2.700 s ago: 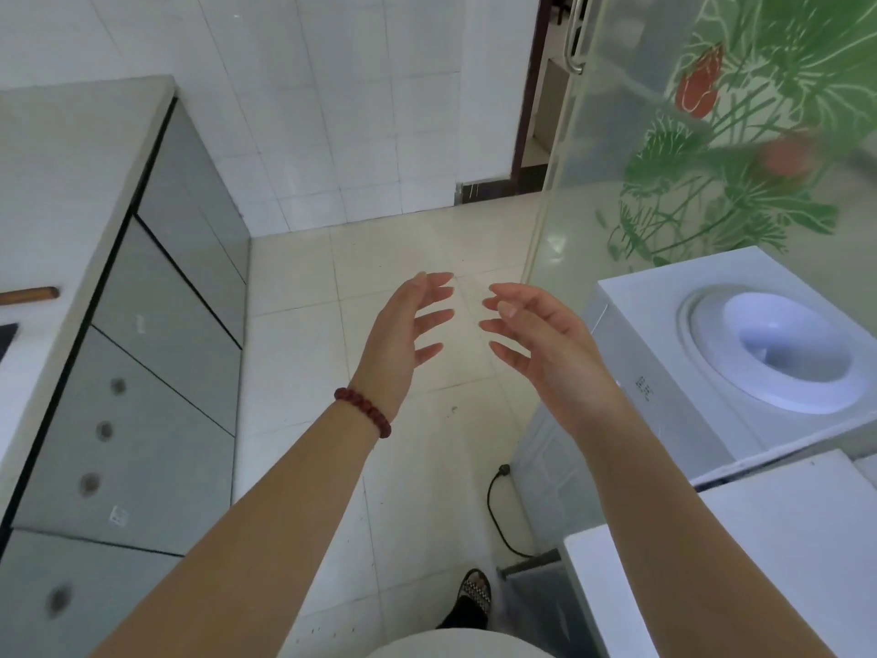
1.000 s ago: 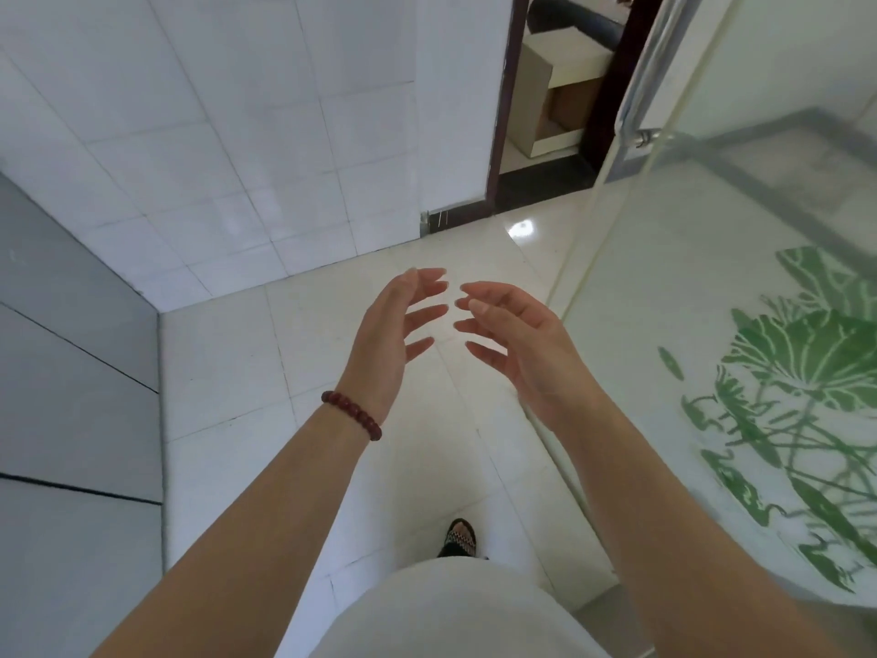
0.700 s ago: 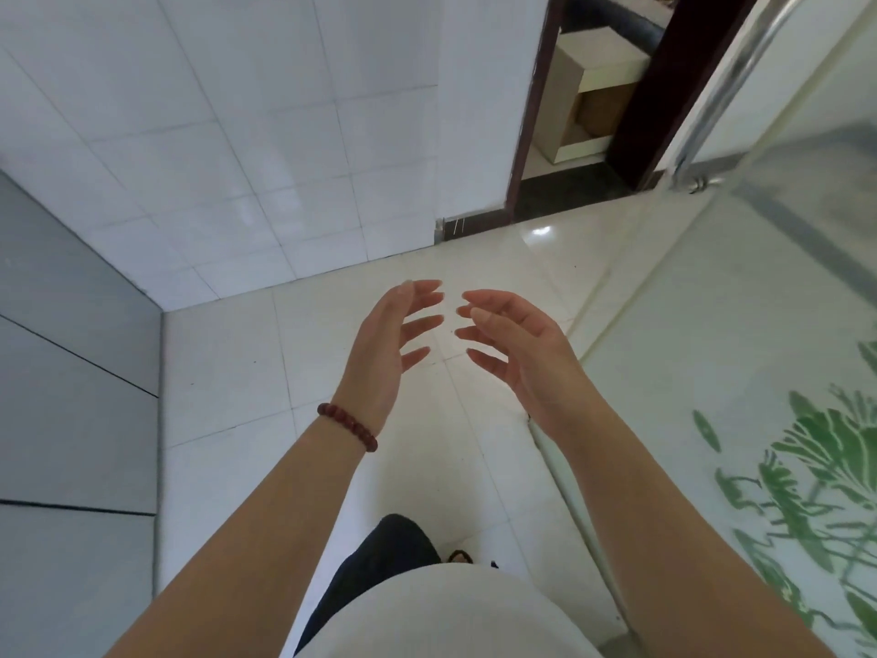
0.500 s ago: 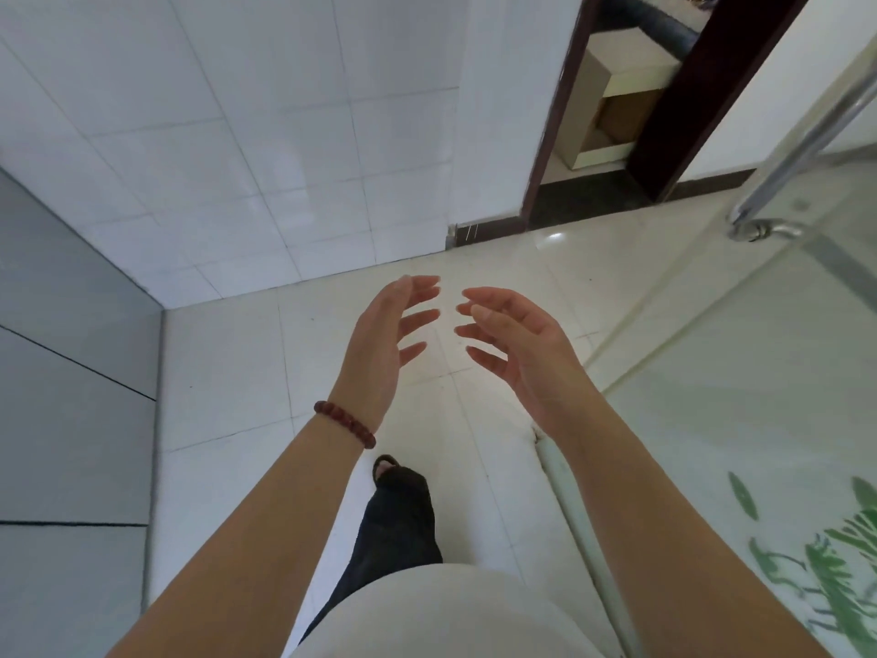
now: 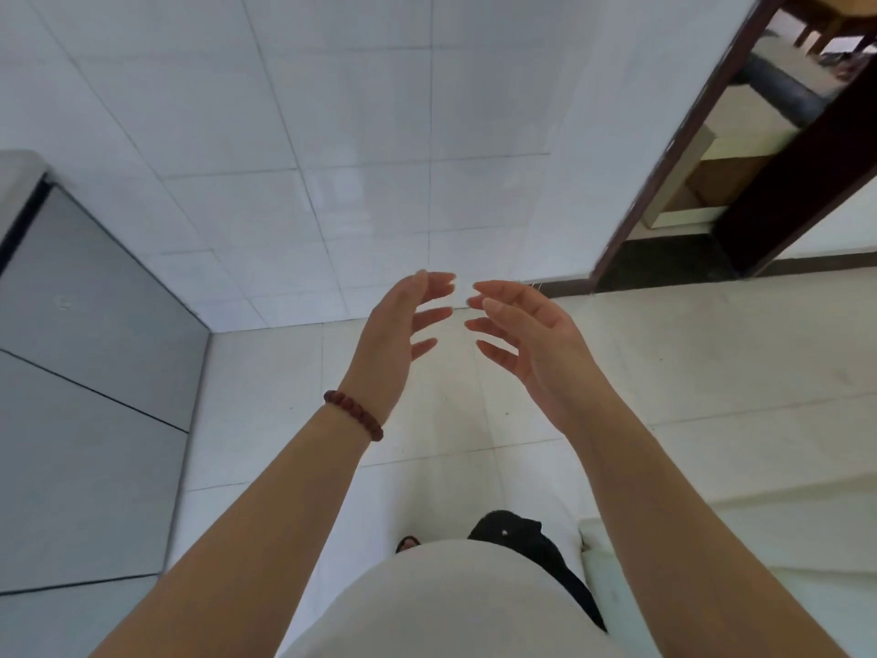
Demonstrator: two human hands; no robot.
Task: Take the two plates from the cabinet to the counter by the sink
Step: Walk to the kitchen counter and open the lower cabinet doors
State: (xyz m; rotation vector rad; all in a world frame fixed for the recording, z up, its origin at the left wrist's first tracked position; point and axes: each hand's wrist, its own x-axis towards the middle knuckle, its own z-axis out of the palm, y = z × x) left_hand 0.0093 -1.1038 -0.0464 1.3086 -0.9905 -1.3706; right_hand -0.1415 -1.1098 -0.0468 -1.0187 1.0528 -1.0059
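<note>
Closest in, at six o'clock, the person's pale shirt front (image 5: 455, 605) fills the bottom of the view, with a dark trouser leg (image 5: 536, 553) stepping out just past it over the pale floor tiles (image 5: 265, 410). Both bare forearms rise from the lower corners toward the centre. The left wrist wears a bracelet of dark red beads (image 5: 353, 414).

Further out, the left hand (image 5: 394, 344) and the right hand (image 5: 527, 344) hover side by side above the floor, palms turned toward each other, fingers spread and gently curled. They hold nothing, and the fingertips of one hand sit near those of the other without touching.

At nine o'clock stands a run of grey cabinet fronts (image 5: 90, 372), doors closed, with the edge of a light counter (image 5: 19, 173) above them at ten o'clock. Beyond the hands, from eleven to twelve o'clock, is a white tiled wall (image 5: 332, 135). At two o'clock a dark-framed doorway (image 5: 783, 192) opens into another room.

The two plates are nowhere in sight, and neither is the sink.
</note>
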